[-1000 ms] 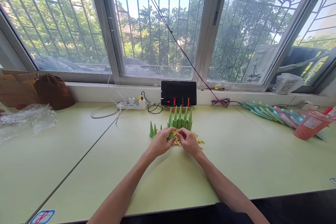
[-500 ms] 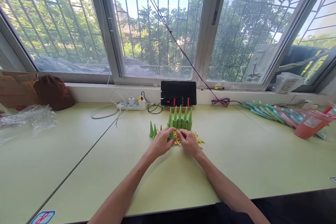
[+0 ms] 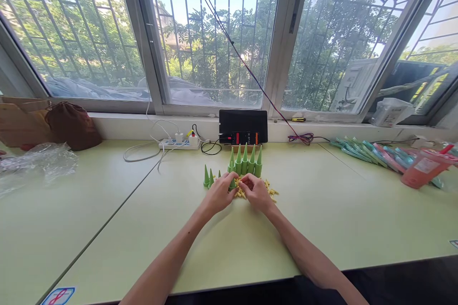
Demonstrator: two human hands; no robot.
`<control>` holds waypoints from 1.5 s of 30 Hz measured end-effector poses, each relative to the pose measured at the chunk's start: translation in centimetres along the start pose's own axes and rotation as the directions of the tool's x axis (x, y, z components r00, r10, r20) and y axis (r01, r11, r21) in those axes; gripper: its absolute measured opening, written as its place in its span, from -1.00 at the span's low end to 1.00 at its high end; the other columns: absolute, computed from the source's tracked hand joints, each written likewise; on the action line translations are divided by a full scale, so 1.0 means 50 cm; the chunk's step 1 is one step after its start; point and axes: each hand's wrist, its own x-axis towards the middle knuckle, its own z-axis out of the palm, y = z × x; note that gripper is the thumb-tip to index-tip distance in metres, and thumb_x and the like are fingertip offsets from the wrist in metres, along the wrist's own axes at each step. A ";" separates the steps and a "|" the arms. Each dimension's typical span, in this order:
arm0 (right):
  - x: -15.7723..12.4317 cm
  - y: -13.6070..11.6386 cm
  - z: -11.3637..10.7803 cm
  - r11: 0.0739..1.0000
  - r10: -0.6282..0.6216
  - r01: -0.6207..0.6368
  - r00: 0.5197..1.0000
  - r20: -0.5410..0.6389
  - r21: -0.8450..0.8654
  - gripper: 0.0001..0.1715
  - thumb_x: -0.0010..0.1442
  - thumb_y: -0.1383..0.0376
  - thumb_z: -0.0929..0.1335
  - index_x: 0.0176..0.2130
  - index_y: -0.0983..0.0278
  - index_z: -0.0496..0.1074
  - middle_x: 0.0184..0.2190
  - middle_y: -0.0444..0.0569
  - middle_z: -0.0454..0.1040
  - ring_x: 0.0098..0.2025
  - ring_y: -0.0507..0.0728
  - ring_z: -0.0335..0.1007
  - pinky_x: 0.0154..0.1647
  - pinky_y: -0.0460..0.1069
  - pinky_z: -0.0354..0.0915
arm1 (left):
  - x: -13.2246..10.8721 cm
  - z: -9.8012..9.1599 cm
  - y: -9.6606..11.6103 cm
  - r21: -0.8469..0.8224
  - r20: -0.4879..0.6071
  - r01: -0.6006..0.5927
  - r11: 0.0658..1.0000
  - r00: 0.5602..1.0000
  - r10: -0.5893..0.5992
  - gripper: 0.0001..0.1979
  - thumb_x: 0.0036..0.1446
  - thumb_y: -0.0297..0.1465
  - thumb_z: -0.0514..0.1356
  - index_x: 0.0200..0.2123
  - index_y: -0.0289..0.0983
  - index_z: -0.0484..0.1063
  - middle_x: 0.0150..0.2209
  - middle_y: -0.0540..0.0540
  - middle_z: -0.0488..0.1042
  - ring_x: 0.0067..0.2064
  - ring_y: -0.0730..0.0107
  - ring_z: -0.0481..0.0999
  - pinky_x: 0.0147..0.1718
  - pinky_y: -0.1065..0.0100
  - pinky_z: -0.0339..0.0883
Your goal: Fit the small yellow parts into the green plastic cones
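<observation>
Both my hands meet over a small heap of yellow pieces (image 3: pixel 270 190) on the pale green table (image 3: pixel 232 238). My left hand (image 3: pixel 219 192) is curled with its fingertips on a green cone (image 3: pixel 233 182). My right hand (image 3: pixel 256 190) pinches close to that cone; what sits between its fingertips is too small to name. Just behind the hands stands a row of upright green cones (image 3: pixel 246 161). Two or three more green cones (image 3: pixel 208 177) stand to the left of my left hand.
A black device with a red-lit display (image 3: pixel 243 127) leans against the window sill behind the cones. A white power strip (image 3: pixel 180 142) with cables lies left of it. Brown bag (image 3: pixel 72 124) and clear plastic wrap (image 3: pixel 39 159) at far left; coloured packets (image 3: pixel 368 154) and a pink cup (image 3: pixel 425 167) at right.
My hands have stayed over the yellow pieces, with only small finger movements at the green cone. The view has shifted very slightly.
</observation>
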 end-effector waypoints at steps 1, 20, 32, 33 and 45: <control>0.000 -0.001 0.000 1.000 0.000 0.000 1.000 0.003 0.010 -0.75 0.21 0.13 0.30 -0.36 0.26 0.35 -0.49 -0.10 0.41 -0.48 0.06 0.30 -0.48 -0.07 0.21 | 0.000 0.000 -0.001 0.004 -0.005 -0.002 1.000 1.000 0.002 -0.79 0.12 -0.46 0.12 -0.14 -0.20 0.33 -0.19 -0.08 0.44 -0.24 0.28 0.47 -0.23 0.30 0.31; -0.005 -0.016 0.007 0.987 -0.142 0.141 0.990 -0.005 -0.071 -0.76 0.10 0.21 0.39 -0.46 0.27 0.31 -0.61 -0.20 0.25 -0.56 -0.01 0.13 -0.55 -0.10 0.09 | 0.003 0.015 -0.011 -0.208 0.000 0.023 0.978 1.000 -0.024 -0.77 0.01 -0.60 0.01 -0.27 -0.20 0.20 -0.30 0.02 0.37 -0.39 0.45 0.37 -0.39 0.42 0.20; -0.006 -0.014 0.008 0.986 -0.150 0.149 0.988 -0.018 -0.076 -0.73 0.12 0.19 0.39 -0.48 0.28 0.30 -0.61 -0.19 0.25 -0.57 -0.02 0.10 -0.57 -0.11 0.07 | 0.007 0.001 -0.002 -0.393 0.071 0.105 0.913 0.994 -0.083 -0.81 -0.01 -0.54 0.03 -0.29 -0.21 0.17 -0.56 0.14 0.25 -0.57 0.56 0.26 -0.56 0.51 0.06; -0.006 -0.014 0.008 0.986 -0.150 0.148 0.988 -0.019 -0.074 -0.73 0.12 0.19 0.39 -0.47 0.28 0.30 -0.61 -0.19 0.25 -0.57 -0.02 0.10 -0.57 -0.11 0.07 | 0.007 0.001 -0.002 -0.405 0.073 0.104 0.909 0.994 -0.081 -0.82 -0.02 -0.54 0.03 -0.30 -0.21 0.17 -0.56 0.15 0.25 -0.57 0.56 0.26 -0.56 0.51 0.05; -0.007 -0.017 0.009 0.983 -0.164 0.162 0.987 -0.007 -0.089 -0.75 0.13 0.20 0.38 -0.46 0.26 0.29 -0.60 -0.18 0.26 -0.56 -0.01 0.12 -0.56 -0.11 0.09 | 0.008 0.005 -0.013 -0.440 0.112 0.123 0.890 0.990 -0.081 -0.83 -0.01 -0.52 0.05 -0.31 -0.20 0.16 -0.59 0.16 0.20 -0.57 0.54 0.22 -0.58 0.50 -0.01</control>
